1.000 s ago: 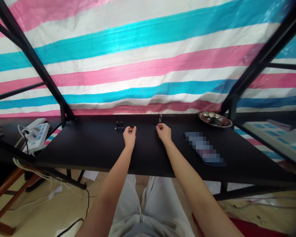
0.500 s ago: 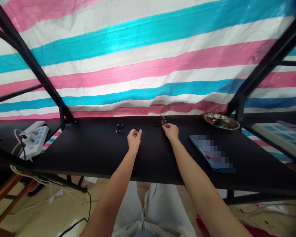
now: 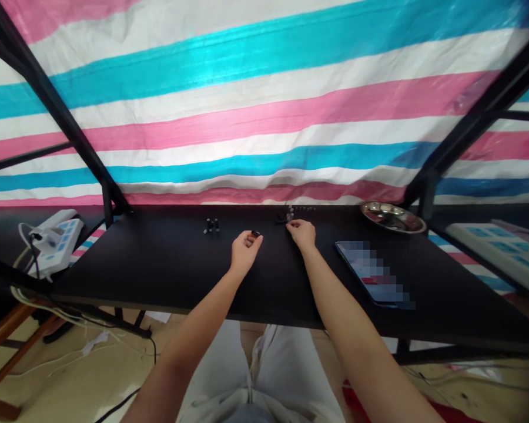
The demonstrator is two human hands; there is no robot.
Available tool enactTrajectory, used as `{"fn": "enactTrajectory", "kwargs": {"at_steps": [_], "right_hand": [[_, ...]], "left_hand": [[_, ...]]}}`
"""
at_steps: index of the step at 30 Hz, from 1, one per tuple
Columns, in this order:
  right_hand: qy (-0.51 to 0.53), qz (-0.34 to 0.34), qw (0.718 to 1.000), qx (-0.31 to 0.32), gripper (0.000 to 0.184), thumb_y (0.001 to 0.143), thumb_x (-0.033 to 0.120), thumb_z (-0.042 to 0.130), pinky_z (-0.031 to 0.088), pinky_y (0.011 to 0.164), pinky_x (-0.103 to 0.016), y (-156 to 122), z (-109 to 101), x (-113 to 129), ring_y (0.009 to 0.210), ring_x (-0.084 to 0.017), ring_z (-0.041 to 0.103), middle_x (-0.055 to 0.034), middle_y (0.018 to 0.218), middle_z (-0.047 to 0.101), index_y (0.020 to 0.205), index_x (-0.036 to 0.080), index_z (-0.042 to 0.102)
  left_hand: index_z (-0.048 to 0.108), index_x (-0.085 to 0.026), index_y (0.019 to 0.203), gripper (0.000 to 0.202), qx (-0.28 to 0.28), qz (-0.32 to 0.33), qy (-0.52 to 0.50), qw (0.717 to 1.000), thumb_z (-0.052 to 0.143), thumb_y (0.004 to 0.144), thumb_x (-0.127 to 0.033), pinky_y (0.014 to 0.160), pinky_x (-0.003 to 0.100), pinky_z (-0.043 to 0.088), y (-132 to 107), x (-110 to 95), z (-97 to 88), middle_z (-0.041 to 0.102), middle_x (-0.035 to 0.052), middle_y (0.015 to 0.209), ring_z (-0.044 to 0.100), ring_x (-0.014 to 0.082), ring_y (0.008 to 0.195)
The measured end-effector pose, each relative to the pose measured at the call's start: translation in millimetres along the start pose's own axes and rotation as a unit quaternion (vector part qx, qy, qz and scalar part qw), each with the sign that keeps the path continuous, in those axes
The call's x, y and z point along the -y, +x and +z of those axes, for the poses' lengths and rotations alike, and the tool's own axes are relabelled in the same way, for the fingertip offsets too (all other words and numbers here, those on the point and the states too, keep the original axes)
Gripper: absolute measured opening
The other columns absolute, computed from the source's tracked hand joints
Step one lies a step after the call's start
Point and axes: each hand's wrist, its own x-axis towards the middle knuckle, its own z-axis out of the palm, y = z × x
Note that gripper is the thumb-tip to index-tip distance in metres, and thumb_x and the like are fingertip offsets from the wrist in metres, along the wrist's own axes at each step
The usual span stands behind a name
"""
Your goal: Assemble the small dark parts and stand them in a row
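Observation:
My left hand [image 3: 245,251] is closed in a pinch on a small black piece [image 3: 255,234], which pokes out past the thumb and fingertips. It hovers over the middle of the black table [image 3: 180,264]. To its right, my right hand [image 3: 303,235] has its thumb and fingers pinched together beside a cluster of small, shiny, pale parts [image 3: 290,212]. What those fingertips hold, if anything, is too small to make out. Small dark pieces [image 3: 281,220] lie by that cluster. Left of my left hand stand several small black cylinders with silvery ends [image 3: 210,225].
Tiny pale bits [image 3: 306,208] lie in a row along the back edge. A round metal dish [image 3: 392,226] sits at the back right, and a phone [image 3: 365,276] with a blurred screen lies in front of it. Power strips [image 3: 59,247] and cables are at the left.
My left hand has shifted right, towards my right hand, with the black piece still pinched. My right hand stays at the cluster. The whole view has tilted slightly.

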Motion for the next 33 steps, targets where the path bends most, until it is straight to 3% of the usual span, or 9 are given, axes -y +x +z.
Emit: {"fn": "enactTrajectory", "kwargs": {"at_steps": [7, 13, 18, 33], "right_hand": [[-0.007, -0.023, 1.0, 0.004, 0.032, 0.071, 0.03, 0.056, 0.04, 0.071, -0.027, -1.6, -0.9, -3.9, 0.078, -0.019, 0.059, -0.0042, 0.079, 0.067, 0.098, 0.017, 0.066], [-0.036, -0.038, 0.998, -0.021, 0.038, 0.073, 0.028, 0.051, 0.038, 0.078, -0.033, -10.4, -5.1, -4.5, 0.091, -0.023, 0.056, -0.0083, 0.091, 0.066, 0.108, 0.015, 0.06], [-0.049, -0.056, 0.997, -0.014, 0.034, 0.076, 0.024, 0.047, 0.038, 0.076, -0.033, -18.2, -10.0, -1.4, 0.093, -0.024, 0.055, -0.0106, 0.095, 0.064, 0.106, 0.014, 0.06], [-0.047, -0.058, 0.997, -0.013, 0.032, 0.076, 0.023, 0.045, 0.039, 0.074, -0.032, -16.4, -10.5, -0.5, 0.09, -0.022, 0.056, -0.0098, 0.093, 0.064, 0.103, 0.015, 0.06]], "left_hand": [[0.065, -0.016, 0.074, 0.014, 0.077, 0.047, 0.144, 0.985, 0.061, 0.067, -0.027, 0.063, 0.024, 0.042, 22.4, 13.7, 23.2, 0.06, 0.0005, 0.067, 0.049, 0.0097, 0.058], [0.067, -0.018, 0.072, 0.011, 0.072, 0.052, 0.265, 0.96, 0.064, 0.067, -0.027, 0.067, 0.027, 0.042, 55.2, 22.2, 55.0, 0.063, 0.0022, 0.071, 0.054, 0.0149, 0.068], [0.068, -0.021, 0.078, 0.014, 0.059, 0.026, 0.37, 0.927, 0.063, 0.07, -0.032, 0.079, 0.033, 0.039, 71.7, 24.8, 75.6, 0.065, 0.0046, 0.088, 0.054, 0.0214, 0.09], [0.069, -0.022, 0.084, 0.019, 0.056, 0.024, 0.437, 0.897, 0.061, 0.072, -0.035, 0.083, 0.038, 0.036, 90.5, 30.2, 80.6, 0.061, 0.0069, 0.098, 0.049, 0.0241, 0.098]]}}
